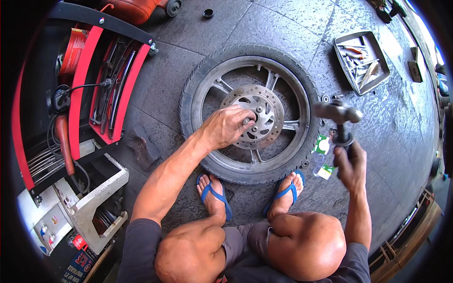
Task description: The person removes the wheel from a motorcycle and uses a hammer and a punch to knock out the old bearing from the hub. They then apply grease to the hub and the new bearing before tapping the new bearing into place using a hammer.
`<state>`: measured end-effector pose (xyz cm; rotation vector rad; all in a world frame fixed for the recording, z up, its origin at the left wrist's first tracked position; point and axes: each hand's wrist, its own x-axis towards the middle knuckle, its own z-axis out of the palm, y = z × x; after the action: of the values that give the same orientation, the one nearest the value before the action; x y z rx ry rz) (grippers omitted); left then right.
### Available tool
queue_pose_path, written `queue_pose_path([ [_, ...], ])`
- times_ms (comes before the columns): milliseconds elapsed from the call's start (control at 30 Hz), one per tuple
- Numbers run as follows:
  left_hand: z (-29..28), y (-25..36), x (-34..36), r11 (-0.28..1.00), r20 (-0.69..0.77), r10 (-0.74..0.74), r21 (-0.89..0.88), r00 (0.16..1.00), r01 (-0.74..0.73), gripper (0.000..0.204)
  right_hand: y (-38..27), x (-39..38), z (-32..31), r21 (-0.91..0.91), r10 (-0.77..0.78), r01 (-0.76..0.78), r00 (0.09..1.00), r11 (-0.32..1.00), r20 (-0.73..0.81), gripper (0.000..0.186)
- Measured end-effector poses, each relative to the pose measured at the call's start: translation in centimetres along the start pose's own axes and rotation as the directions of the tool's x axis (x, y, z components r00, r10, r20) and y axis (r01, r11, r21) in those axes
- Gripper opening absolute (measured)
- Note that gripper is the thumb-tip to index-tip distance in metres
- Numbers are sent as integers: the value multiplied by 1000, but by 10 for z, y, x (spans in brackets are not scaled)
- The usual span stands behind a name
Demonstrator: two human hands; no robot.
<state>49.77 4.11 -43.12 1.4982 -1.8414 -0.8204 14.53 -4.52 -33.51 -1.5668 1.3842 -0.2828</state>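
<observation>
A spoked alloy wheel with a black tyre (248,173) lies flat on the floor in front of my feet, a perforated brake disc (269,129) on top. My left hand (228,123) is closed around a short metal pin (246,121) at the disc's centre; the hub opening is partly hidden by my fingers. To the right of the wheel, my right hand (351,167) grips a hammer (337,112) by its dark handle, with the head raised above the floor, slightly blurred. Small metal rings (325,98) and green-and-white packets (323,172) lie beside the tyre.
A metal tray of tools (337,45) sits back right. A red-and-black tool cart (75,125) and a worn white drawer unit (101,198) stand at left, near a dark block (146,153). A red tank (137,9) is at the top; wooden items (420,217) lie far right.
</observation>
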Motion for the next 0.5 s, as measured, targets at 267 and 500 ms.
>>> queue_pose_path([
  [267,-7,15,3,993,-104,59,-100,993,-70,22,-113,-12,48,-333,-286,462,841,822,460,31],
  [500,5,-4,-5,997,-55,48,-50,997,-51,17,-139,-18,43,-315,-334,444,877,839,346,28],
])
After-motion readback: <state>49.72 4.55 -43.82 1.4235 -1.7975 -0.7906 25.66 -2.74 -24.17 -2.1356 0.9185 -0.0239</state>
